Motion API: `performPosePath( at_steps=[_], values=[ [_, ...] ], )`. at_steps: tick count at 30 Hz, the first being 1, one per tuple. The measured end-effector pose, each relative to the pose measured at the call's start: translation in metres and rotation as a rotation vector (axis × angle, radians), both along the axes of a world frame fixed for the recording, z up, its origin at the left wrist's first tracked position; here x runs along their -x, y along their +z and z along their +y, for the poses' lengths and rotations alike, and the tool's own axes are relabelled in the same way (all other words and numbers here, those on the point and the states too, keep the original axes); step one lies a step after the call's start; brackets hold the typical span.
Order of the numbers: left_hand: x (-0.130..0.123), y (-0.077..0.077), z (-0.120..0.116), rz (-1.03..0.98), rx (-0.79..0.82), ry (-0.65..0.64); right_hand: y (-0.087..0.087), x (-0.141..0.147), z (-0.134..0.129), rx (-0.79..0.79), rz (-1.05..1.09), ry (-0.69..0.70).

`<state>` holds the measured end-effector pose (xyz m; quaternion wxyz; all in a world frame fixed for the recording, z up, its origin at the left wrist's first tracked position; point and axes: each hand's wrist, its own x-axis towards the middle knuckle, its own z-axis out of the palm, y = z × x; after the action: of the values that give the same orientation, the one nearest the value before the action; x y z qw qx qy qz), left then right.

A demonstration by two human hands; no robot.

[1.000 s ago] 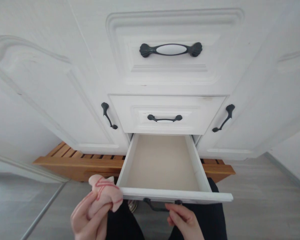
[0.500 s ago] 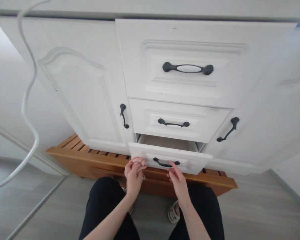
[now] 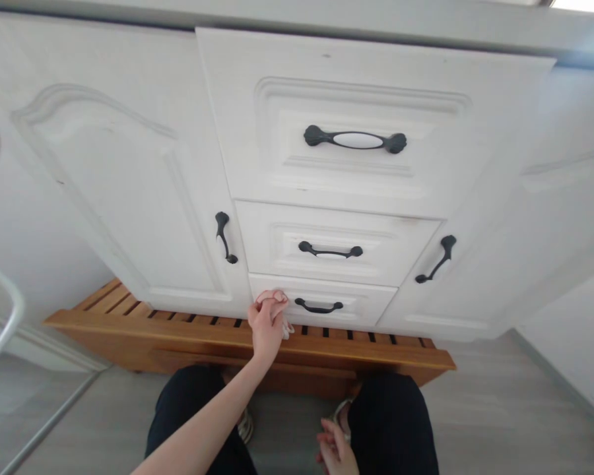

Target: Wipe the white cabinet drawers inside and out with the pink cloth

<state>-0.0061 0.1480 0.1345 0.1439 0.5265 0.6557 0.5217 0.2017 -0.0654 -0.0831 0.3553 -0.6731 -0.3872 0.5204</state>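
Bottom drawer flush with the cabinet, contents hidden. Left hand fisted around a cloth, knuckles against the drawer front beside its handle. Right hand loosely curled, empty, near the knee. Wooden rack below.

We see grey floor w/ a slatted wooden platform on it; the white cabinet sits on that, drawers shut.
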Motion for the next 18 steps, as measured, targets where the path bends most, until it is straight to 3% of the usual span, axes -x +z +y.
performPosePath(
  at_steps=[3, 6, 10, 14, 18],
  values=[
    [0.002, 0.013, -0.008, -0.015, -0.029, 0.021, -0.003, 0.001, 0.014, 0.025, -0.008, 0.020],
    [0.007, 0.039, -0.012, -0.022, -0.131, 0.153, -0.006, 0.003, 0.017, 0.036, -0.016, 0.059],
    [0.005, 0.063, 0.005, 0.012, -0.242, 0.282, -0.012, 0.007, 0.015, 0.045, -0.013, 0.134],
    [-0.012, 0.054, 0.030, 0.095, -0.232, 0.374, -0.014, 0.010, 0.015, 0.076, 0.007, 0.164],
    [-0.035, 0.035, 0.035, 0.185, -0.277, 0.452, -0.010, 0.014, 0.016, 0.094, 0.026, 0.191]
  ],
)
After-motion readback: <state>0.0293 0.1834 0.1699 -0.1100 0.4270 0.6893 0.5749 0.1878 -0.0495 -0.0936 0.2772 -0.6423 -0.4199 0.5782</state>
